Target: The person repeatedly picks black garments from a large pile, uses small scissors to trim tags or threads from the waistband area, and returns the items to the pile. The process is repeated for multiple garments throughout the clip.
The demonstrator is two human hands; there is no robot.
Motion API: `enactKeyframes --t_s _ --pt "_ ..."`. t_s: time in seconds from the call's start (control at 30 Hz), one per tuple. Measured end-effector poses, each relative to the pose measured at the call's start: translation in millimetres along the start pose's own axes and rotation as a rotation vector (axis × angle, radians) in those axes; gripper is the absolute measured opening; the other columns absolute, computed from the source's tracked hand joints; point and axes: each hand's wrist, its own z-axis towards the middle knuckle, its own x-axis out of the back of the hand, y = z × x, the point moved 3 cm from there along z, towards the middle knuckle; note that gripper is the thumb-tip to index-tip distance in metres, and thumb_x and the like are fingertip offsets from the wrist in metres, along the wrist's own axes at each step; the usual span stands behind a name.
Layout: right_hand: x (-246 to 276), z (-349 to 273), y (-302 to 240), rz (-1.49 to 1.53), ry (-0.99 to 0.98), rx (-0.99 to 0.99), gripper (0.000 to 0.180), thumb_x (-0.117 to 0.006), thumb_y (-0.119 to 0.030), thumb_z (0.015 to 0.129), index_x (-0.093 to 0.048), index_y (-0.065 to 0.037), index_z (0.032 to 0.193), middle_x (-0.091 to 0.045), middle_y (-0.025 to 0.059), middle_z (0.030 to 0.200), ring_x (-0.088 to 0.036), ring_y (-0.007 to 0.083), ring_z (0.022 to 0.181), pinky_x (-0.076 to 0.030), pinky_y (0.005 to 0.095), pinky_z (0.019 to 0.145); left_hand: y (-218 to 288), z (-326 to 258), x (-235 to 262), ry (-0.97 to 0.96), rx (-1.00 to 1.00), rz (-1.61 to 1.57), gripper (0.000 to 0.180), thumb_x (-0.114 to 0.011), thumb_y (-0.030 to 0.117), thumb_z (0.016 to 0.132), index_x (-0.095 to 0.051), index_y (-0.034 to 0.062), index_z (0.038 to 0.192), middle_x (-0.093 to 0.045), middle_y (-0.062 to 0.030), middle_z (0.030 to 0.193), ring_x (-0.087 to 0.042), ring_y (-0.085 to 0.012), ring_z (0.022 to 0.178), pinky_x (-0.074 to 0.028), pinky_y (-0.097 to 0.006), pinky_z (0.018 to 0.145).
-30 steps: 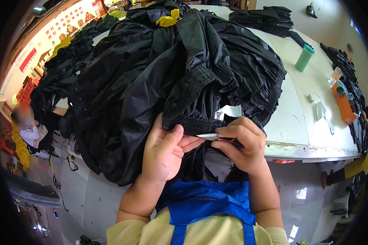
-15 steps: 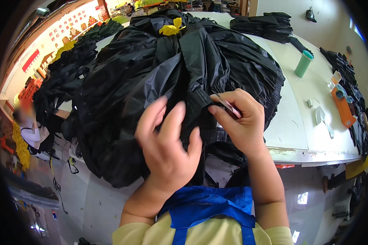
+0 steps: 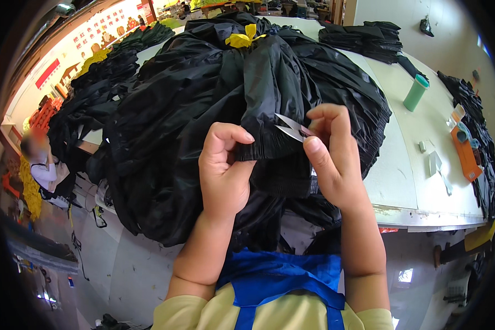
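Note:
A big bundle of black shiny fabric pieces (image 3: 187, 93) with gathered elastic cuffs spreads over the table in front of me, tied at the top with a yellow strip (image 3: 245, 37). My left hand (image 3: 224, 165) pinches the left end of one gathered black cuff (image 3: 267, 144) between thumb and fingers. In my right hand (image 3: 338, 157) is a pair of thread snips (image 3: 292, 127), held between thumb and fingers. Their two blades are apart and point left, just over the cuff's upper right part. The snips' handle is mostly hidden by my fingers.
On the pale table (image 3: 393, 187) a green tumbler (image 3: 416, 93) stands to the right, near an orange box (image 3: 467, 151). Stacked black fabric (image 3: 360, 41) lies at the back; more black pieces (image 3: 96, 88) hang at left. A seated person (image 3: 44, 165) is at far left.
My left hand, loose and blurred before, has closed on the cuff's edge. The snips in my right hand now show spread blades over the cuff. The view has shifted slightly.

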Motion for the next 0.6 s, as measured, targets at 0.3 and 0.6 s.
enactKeyframes --t_s 0.3,0.6 --pt "-6.4 -0.9 -2.8 -0.132 0.053 0.098 0.029 -0.081 -0.013 0.067 -0.063 -0.001 0.086 -0.056 0.0053 0.076 -0.054 0.0152 0.064 -0.045 0.0248 0.054 -6.9 -2.4 8.0 0.005 0.150 -0.314 0.033 -0.053 -0.014 0.079 -0.045 0.0087 0.100 -0.057 -0.0023 0.092 -0.056 -0.0082 0.084 -0.046 -0.024 0.080" --pt "-13.3 1.2 -1.1 -0.127 0.129 0.204 0.026 -0.082 -0.011 0.065 -0.064 0.000 0.082 -0.058 0.0049 0.074 -0.053 0.0135 0.061 -0.043 0.0240 0.052 -11.7 -4.5 8.6 -0.018 0.231 -0.417 0.032 -0.053 -0.013 0.079 -0.044 0.0106 0.099 -0.055 -0.0008 0.093 -0.056 -0.0084 0.087 -0.044 -0.023 0.081"
